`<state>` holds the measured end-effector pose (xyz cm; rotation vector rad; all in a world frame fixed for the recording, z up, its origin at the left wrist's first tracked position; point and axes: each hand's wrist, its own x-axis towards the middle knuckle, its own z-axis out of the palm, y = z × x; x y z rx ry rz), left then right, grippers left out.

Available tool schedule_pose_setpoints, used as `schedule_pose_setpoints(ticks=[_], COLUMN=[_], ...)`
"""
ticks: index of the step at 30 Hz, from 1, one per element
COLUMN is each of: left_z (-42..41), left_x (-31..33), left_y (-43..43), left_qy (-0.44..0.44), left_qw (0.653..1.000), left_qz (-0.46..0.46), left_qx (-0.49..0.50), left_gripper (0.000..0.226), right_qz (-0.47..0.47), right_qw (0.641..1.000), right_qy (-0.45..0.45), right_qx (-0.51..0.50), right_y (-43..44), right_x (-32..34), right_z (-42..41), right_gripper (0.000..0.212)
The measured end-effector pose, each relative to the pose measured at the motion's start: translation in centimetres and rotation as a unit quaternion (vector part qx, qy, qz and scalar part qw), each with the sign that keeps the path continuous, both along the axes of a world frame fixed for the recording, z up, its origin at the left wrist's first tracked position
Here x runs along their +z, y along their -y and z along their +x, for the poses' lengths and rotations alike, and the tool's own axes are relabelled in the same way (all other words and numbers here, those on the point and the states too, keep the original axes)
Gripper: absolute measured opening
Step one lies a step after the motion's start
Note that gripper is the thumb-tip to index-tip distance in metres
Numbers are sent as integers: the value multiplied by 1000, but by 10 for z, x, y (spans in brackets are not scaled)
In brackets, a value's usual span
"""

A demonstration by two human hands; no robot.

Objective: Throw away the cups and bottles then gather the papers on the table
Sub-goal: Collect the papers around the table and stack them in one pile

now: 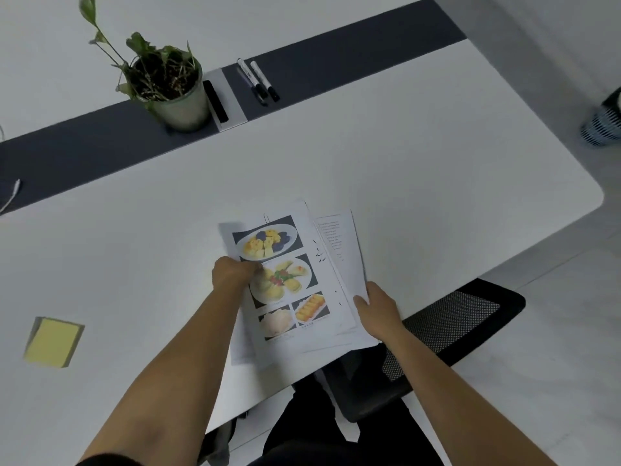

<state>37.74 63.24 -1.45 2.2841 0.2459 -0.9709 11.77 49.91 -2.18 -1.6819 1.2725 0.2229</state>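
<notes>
A loose stack of papers (302, 237) lies at the near edge of the white table (437, 156). Its top sheet shows colour photos of food, and a text sheet (336, 237) sticks out to the right. My left hand (233, 272) pinches the left edge of the top sheet, fingers curled. My right hand (378, 306) grips the stack's right edge, thumb on top. I see no cups or bottles on the table.
A potted plant (168, 82), a black remote-like bar (215, 100) and markers (258, 79) lie on the dark strip at the back. A yellow sticky-note pad (53, 341) sits at left. A black mesh chair (447, 324) stands below the table edge; a striped bin (603, 124) at far right.
</notes>
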Motion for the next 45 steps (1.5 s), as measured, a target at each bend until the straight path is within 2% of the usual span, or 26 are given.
schedule_pose_setpoints(ticks=[2,4,6,8,11,14,17,20,22,24,28,31,38,41,45], left_z=[-9,-17,-23,-27,-29,-29,-28,-32,-42,-55,-73,-76,-58,-61,-66], left_x=[9,14,19,29,59,97,129,155,161,154,127,119,134,139,137], left_y=[-6,-13,-19,-25,-31,-36,-40,-43,-44,-47,-66,-76,-82,-76,-72], left_qy=[-2,-6,-9,-14,-25,-24,4,52,86,114,98,83,105,70,123], left_qw=[997,989,981,972,945,920,897,876,873,885,918,928,912,895,890], left_qz=[-71,-134,-178,-229,-326,-387,-436,-478,-480,-451,-384,-362,-392,-430,-439], left_qx=[34,67,75,54,-3,-53,-72,-47,-24,3,18,4,-58,-91,-3], left_gripper=[65,57,37,28,29,33,37,41,36,28,28,33,74,61,38], right_qz=[4,23,-2,-66,-62,17,81,54,40,34,30,41,37,55,67], right_qw=[1000,999,996,991,996,970,925,905,907,923,944,948,951,950,935], right_qy=[0,-11,-60,-82,60,220,343,400,403,372,324,314,298,297,338], right_qx=[13,34,70,78,-7,-99,-142,-137,-116,-90,-45,-46,-70,-83,-88], right_y=[2,5,8,11,17,22,21,11,0,-9,-20,-21,-19,-23,-25], right_x=[4,9,14,22,48,87,127,152,156,148,127,122,126,126,128], right_z=[0,1,3,10,32,55,68,73,72,66,43,33,28,28,27], right_gripper=[20,22,46,71,79,77,58,34,27,22,33,23,36,33,35])
